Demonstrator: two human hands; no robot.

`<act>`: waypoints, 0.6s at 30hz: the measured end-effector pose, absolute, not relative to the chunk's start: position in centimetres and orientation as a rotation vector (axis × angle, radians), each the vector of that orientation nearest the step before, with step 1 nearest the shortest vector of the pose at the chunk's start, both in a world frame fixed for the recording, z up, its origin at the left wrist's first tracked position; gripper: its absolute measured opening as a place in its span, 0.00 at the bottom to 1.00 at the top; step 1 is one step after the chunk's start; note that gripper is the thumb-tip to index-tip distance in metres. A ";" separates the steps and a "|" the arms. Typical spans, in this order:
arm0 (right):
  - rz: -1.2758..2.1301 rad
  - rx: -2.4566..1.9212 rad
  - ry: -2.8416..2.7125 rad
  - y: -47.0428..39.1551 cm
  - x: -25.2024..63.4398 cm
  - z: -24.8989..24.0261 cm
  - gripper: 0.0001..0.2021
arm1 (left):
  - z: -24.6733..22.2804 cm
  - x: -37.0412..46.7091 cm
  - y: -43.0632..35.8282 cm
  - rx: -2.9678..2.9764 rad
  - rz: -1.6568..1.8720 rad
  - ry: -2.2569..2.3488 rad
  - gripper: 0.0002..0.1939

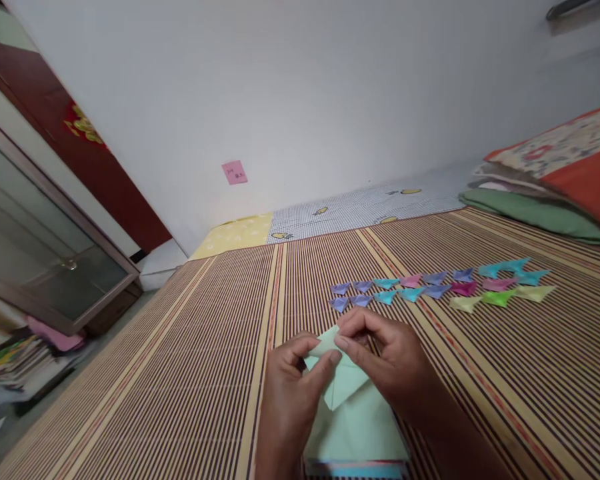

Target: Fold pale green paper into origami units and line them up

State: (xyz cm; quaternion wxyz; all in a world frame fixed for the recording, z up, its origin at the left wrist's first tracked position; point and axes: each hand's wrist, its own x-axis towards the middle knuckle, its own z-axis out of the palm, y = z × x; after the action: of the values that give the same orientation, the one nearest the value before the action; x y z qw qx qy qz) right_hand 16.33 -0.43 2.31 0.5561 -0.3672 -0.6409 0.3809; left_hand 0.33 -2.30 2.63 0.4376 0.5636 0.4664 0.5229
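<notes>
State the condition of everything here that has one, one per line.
Pale green paper: partly folded
Left hand: pinching the paper
Right hand: pinching the paper
Paper stack: piled
Small paper shapes: folded, in two rows
Striped mat: spread out
Pink note: stuck up
Bedding: piled

Folded paper (349, 382) is showing a smooth, matt finish — while the slatted, ribbed mat (220, 340) is looking like wood.

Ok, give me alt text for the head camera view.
A left hand and a right hand pinch a folded pale green paper over a paper stack on a striped mat; beyond lie rows of small colorful folded papers.
</notes>
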 end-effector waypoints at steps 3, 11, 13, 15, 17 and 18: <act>0.863 -0.867 -1.476 -0.5 16.2 2.3 0.06 | 2.5 0.5 -2.2 1.293 1.331 1.182 0.08; 0.799 -0.887 -1.450 -0.4 15.9 2.2 0.06 | 2.6 0.9 -2.0 1.143 1.326 1.156 0.13; 0.796 -0.901 -1.452 -0.4 15.8 2.2 0.06 | 2.6 0.8 -2.0 1.176 1.319 1.149 0.13; 0.805 -0.911 -1.458 -0.5 15.8 2.3 0.06 | 2.5 0.8 -2.1 1.226 1.324 1.141 0.11; 0.824 -0.911 -1.458 -0.6 15.9 2.3 0.05 | 2.6 0.8 -2.2 1.289 1.337 1.131 0.10; 0.836 -0.908 -1.459 -0.6 15.9 2.4 0.05 | 2.6 0.8 -2.2 1.324 1.342 1.128 0.09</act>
State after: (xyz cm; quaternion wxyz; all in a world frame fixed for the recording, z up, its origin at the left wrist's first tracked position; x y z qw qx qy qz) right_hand 15.92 -0.61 2.38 0.5774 -0.3879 -0.6233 0.3574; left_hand 0.81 -2.22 2.63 0.4550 0.5366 0.4574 0.5439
